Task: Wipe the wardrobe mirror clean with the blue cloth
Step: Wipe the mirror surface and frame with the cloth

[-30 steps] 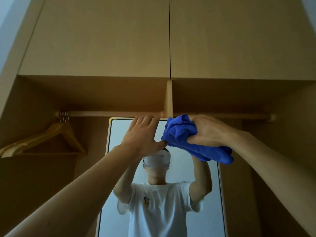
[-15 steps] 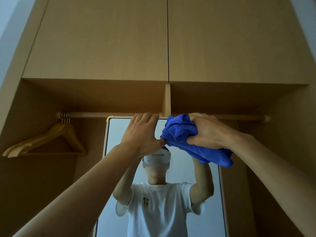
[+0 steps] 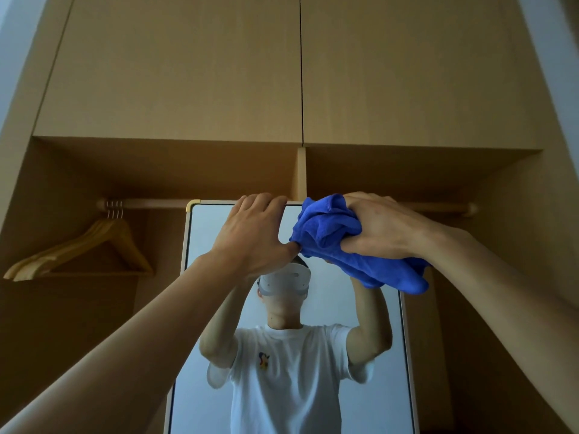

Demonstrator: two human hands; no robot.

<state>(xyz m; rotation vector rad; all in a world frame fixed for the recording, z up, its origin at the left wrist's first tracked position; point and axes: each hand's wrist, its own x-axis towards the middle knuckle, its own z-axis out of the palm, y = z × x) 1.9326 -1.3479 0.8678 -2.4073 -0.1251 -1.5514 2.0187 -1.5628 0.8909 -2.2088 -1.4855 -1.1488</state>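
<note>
Two hands are up high at the top of the mirror (image 3: 213,233). My right hand (image 3: 382,227) has its fingers curled tight round the cloth (image 3: 326,233), which is all bunched up in a ball, with one end hanging down below the wrist. The cloth sits against the top right part of the glass. My left hand (image 3: 250,236) holds nothing. It lies flat on the glass with the fingers nearly straight and reaching the top edge; I cannot tell if the tips hook over it. Its thumb touches the cloth. I think the cloth is soft and light and will squash easily, so a full fist round the middle is best, with a flat side pushed on the glass. The mirror is hard and can break, so press softly. Just above the top edge is the rail (image 3: 150,203), and the divider (image 3: 301,173) comes down close, so there is little room upward. Hangers (image 3: 94,242) hang well off to the left. Below the hands there is lots of open glass to wipe down.
</note>
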